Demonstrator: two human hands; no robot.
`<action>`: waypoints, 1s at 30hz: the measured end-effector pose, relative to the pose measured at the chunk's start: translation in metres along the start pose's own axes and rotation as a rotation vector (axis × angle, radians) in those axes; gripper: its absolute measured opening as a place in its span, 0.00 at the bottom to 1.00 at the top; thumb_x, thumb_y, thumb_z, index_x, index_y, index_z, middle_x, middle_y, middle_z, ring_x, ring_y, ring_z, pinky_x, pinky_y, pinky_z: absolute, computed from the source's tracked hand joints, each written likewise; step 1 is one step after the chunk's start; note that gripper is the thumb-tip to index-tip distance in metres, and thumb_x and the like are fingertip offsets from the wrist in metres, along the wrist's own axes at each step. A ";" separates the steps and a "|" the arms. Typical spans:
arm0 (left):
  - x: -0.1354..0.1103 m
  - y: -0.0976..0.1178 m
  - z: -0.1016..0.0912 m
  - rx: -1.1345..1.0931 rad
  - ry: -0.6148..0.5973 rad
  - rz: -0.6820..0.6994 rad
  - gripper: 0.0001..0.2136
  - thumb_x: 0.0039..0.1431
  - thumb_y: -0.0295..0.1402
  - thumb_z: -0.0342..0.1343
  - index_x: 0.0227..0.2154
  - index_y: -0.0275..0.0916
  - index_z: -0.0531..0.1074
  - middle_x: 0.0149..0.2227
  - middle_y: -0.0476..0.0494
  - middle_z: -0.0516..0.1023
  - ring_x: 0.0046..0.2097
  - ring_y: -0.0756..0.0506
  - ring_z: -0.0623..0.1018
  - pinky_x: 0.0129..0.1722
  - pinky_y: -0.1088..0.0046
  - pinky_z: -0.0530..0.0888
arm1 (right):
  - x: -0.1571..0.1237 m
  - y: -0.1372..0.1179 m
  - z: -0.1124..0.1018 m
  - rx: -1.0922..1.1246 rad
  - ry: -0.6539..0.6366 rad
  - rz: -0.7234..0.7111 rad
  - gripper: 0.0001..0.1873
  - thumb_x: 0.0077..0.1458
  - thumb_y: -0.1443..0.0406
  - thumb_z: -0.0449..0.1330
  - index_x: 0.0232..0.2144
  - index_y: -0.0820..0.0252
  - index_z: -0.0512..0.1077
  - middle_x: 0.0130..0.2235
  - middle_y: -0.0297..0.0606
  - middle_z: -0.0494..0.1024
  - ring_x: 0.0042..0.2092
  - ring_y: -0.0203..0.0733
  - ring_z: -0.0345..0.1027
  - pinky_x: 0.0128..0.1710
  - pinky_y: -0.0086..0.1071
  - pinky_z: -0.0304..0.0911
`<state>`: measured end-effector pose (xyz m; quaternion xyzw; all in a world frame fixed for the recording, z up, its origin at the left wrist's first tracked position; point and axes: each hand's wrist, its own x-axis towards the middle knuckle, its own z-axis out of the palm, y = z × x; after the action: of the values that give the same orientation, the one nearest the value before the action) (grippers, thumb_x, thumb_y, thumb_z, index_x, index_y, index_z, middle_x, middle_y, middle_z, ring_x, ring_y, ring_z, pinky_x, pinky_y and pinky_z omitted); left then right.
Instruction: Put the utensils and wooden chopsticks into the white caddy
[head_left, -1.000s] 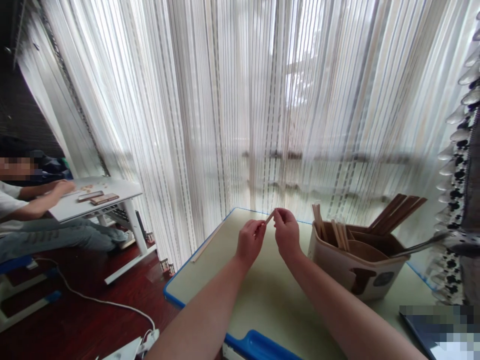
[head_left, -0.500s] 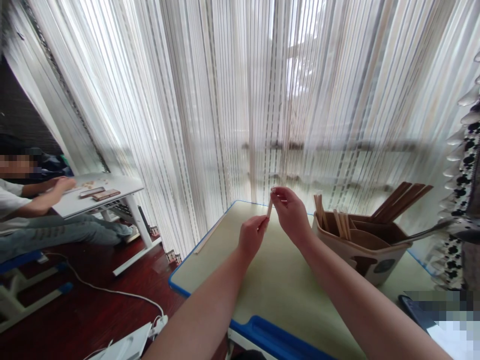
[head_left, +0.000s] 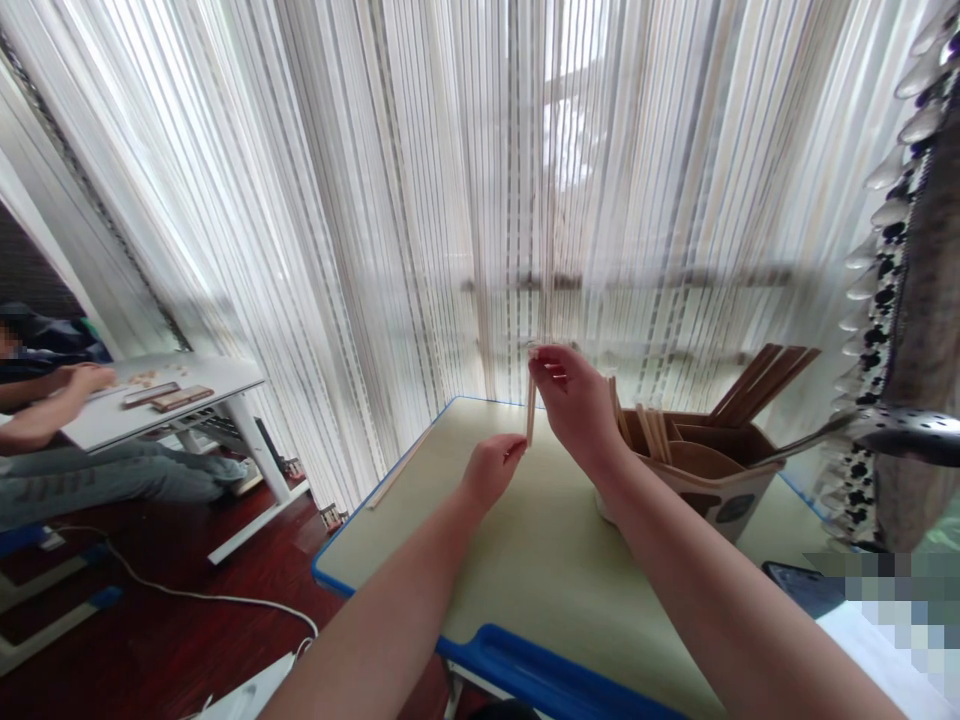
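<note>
My right hand (head_left: 576, 405) is closed in a pinch on the upper end of a pair of light wooden chopsticks (head_left: 531, 405), held almost upright above the desk. Lower down and to the left, my left hand (head_left: 491, 470) has its fingers pinched together at the chopsticks' bottom end. Beneath both hands lies the pale green desk top (head_left: 555, 560). To the right of my right forearm stands a brown and white utensil caddy (head_left: 731, 490). Light chopsticks (head_left: 656, 435) and darker brown ones (head_left: 765, 380) stick out of it.
A slotted metal spoon (head_left: 892, 432) leans out of the caddy to the right. One thin stick (head_left: 401, 470) lies along the desk's left edge. A phone (head_left: 802, 590) rests at the right. Striped curtains hang behind. Another person's hands (head_left: 82, 385) are at a white table (head_left: 225, 375) at left.
My right hand has risen a little away from my left hand, and a longer stretch of the chopsticks shows between them. The whole view has turned slightly right.
</note>
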<state>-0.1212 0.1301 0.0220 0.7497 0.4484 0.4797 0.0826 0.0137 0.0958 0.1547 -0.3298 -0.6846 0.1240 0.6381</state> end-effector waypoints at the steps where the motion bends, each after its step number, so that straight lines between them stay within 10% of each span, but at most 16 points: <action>1: 0.000 -0.001 0.002 -0.027 -0.021 -0.017 0.09 0.56 0.32 0.51 0.36 0.39 0.74 0.32 0.46 0.79 0.33 0.49 0.77 0.36 0.75 0.72 | 0.001 0.000 -0.001 0.003 0.008 0.011 0.09 0.53 0.62 0.54 0.34 0.60 0.70 0.33 0.38 0.75 0.32 0.36 0.68 0.32 0.32 0.64; 16: -0.003 0.005 0.004 -0.010 -0.082 -0.060 0.06 0.51 0.30 0.53 0.29 0.38 0.75 0.27 0.48 0.77 0.27 0.52 0.74 0.30 0.77 0.72 | 0.010 0.002 -0.015 -0.140 -0.103 -0.004 0.08 0.50 0.62 0.56 0.33 0.57 0.71 0.31 0.36 0.77 0.30 0.38 0.69 0.31 0.34 0.64; 30: 0.042 0.104 0.008 -0.323 0.174 0.008 0.12 0.53 0.36 0.55 0.39 0.36 0.73 0.34 0.42 0.78 0.33 0.49 0.77 0.32 0.75 0.75 | 0.043 -0.001 -0.093 0.001 0.024 -0.052 0.11 0.48 0.59 0.59 0.34 0.58 0.73 0.30 0.36 0.77 0.33 0.40 0.71 0.35 0.38 0.67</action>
<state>-0.0473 0.1032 0.1021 0.6841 0.3680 0.6088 0.1611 0.1031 0.0979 0.2043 -0.3128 -0.6851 0.1037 0.6496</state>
